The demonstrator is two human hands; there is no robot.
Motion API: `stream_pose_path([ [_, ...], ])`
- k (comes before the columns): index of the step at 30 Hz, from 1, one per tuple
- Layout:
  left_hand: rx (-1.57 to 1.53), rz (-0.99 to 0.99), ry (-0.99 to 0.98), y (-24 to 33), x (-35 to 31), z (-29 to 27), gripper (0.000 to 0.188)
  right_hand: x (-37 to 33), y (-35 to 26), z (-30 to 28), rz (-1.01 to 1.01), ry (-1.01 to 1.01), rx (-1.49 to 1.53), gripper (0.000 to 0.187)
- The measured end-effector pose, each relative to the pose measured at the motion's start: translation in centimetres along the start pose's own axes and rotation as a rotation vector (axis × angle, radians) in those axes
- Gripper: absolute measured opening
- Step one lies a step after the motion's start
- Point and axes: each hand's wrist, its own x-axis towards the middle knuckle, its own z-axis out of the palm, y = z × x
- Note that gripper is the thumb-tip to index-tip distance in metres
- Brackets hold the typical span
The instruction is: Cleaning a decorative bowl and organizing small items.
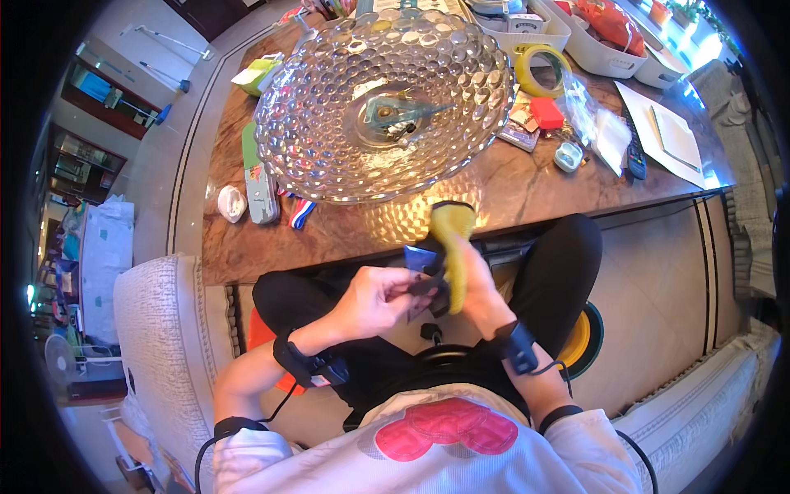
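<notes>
Item: yellow tool [454, 247], a slim upright piece with a rounded top, held over the lap just below the table edge.

Right hand [476, 290]: fingers closed round the lower half of the yellow tool, its top standing free at 12 o'clock of the fist.

Left hand [380, 298]: fingertips pinched together on a small dark part [425, 274] that touches the tool at its 9 o'clock side. What this part is cannot be told.

Handling, as judged: light, stiff, probably plastic with a smooth skin, so somewhat slippery. Best taken round the shaft, as now; the dark part is small and needs a fingertip pinch.

Surroundings: brown table [527, 193] at 12 o'clock. On it a large beaded glass bowl [329, 123], fragile and the nearest obstacle to any upward lift. At 1 o'clock a roll of yellow tape [527, 70], a red block [546, 113] and a clear bag [597, 128]. At 10 o'clock a small white object [231, 202] and a flat packet [262, 193]. White bins [609, 53] stand along the far edge. A pale cushioned seat [160, 329] lies at 8 o'clock.
</notes>
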Motion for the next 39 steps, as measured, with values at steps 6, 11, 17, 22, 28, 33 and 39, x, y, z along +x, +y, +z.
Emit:
stream_pose_path([
  [6,-0.428,0.058,0.257,0.7,1.3,0.2,0.026,-1.2,3.0,-1.3,0.070,-0.198,0.469,0.033],
  [11,-0.283,0.134,0.230,0.4,0.8,0.6,0.023,-3.2,2.2,1.7,-0.253,-0.394,-0.023,0.036],
  [17,0.123,0.316,0.289,2.9,-2.3,1.4,0.020,-3.1,-0.7,1.3,-0.325,-0.672,-0.171,0.045],
  [22,0.200,0.487,0.266,5.0,-2.6,1.9,0.025,-4.9,-1.6,0.8,-0.251,-0.555,0.057,0.040],
  [28,0.545,0.548,0.521,5.5,-1.6,0.8,0.020,-5.5,-3.7,0.1,-0.404,-0.359,-0.209,0.042],
  [33,-0.351,0.128,0.136,5.0,-1.4,1.3,0.041,-4.9,-3.5,-0.3,-0.903,-0.291,-0.566,0.043],
  [39,-0.360,0.040,0.050,4.0,-1.7,-0.3,0.040,-4.4,-2.8,-1.3,-1.035,-0.153,-0.731,0.025],
])
